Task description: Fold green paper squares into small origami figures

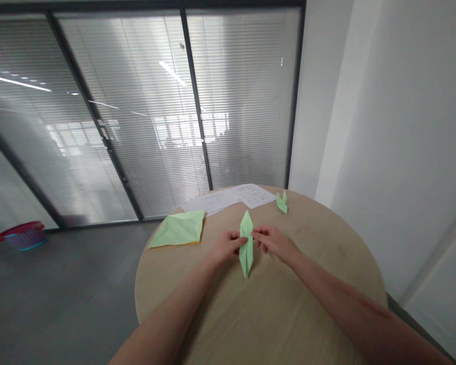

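Note:
A light green folded paper (pixel 247 258), long and narrow with pointed ends and a crease down its middle, is held over the round table. From its left side my left hand (pixel 226 245) pinches it, the thumb lying across its front. On the other side my right hand (pixel 270 239) has its thumb and forefinger closed at the paper's right edge. The remaining fingers of that hand are curled. Fingertips behind the paper are partly hidden.
On the wooden table (pixel 289 304), a stack of green paper (pixel 182 228) with a yellow-orange edge lies left. Printed sheets (pixel 254 195) lie at the back, beside a small folded green paper piece (pixel 281 204). A red basket (pixel 25 236) stands on the floor. Glass partitions and a white wall enclose the table.

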`<act>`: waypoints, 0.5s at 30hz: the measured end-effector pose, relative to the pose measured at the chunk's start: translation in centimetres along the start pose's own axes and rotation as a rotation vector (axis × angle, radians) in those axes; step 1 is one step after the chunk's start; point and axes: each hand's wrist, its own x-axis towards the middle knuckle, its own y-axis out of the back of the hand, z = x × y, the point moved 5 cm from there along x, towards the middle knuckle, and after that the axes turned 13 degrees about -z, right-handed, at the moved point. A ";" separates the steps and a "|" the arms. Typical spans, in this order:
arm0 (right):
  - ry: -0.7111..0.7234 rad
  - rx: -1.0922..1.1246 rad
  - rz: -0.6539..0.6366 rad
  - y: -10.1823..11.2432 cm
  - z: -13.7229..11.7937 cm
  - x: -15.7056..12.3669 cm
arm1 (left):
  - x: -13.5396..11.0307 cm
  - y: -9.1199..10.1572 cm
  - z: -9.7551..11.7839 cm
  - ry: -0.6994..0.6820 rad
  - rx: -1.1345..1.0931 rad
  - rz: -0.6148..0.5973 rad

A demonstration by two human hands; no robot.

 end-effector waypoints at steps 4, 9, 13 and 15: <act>0.004 0.066 0.032 0.0 0.5 0.2 | -0.1 -0.2 0.4 -0.009 0.027 0.026; 0.023 0.135 0.076 0.3 0.6 0.2 | -0.1 -0.3 0.4 0.001 -0.008 0.072; 0.014 0.167 0.095 0.2 0.6 0.1 | -0.1 -0.1 0.3 0.015 0.056 0.046; 0.009 0.194 0.078 0.0 0.6 0.1 | 0.0 0.1 0.2 0.016 0.075 0.048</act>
